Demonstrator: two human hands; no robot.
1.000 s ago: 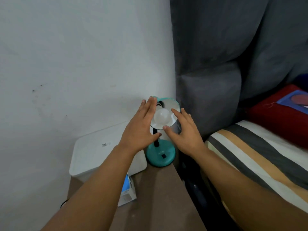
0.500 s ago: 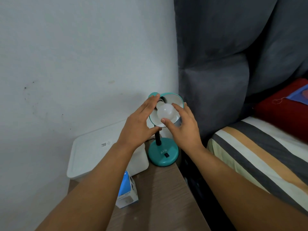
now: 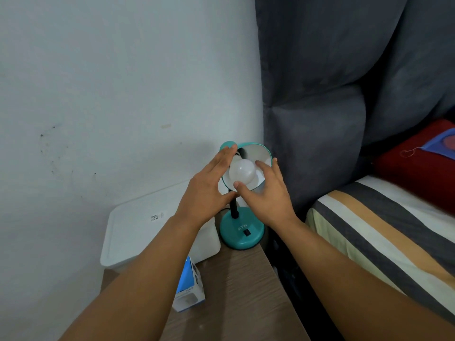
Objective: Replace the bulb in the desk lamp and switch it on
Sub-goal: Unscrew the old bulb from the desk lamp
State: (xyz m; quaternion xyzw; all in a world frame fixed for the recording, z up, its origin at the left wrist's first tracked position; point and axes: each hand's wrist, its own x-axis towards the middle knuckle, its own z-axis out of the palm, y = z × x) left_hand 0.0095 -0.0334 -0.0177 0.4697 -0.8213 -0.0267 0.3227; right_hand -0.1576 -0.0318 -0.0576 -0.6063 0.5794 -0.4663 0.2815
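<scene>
Since half a sec ago my right hand (image 3: 267,195) has slid further round the bulb (image 3: 242,171), thumb under it, fingers on its right side w/ tips at the shade rim. Head view, frame centre: bulb sits in the teal desk lamp (image 3: 242,232) shade. Left hand (image 3: 208,190) rests spread flat on the shade's left edge. Lamp base stands on the wooden table (image 3: 236,286); white bin (image 3: 138,232) and bulb box (image 3: 189,289) lower left.

The left hand (image 3: 208,190) covers the shade's (image 3: 261,153) left rim; the right hand (image 3: 267,195) covers its lower right. The bulb's (image 3: 242,171) socket is hidden. The blue box (image 3: 190,289) print is illegible.
</scene>
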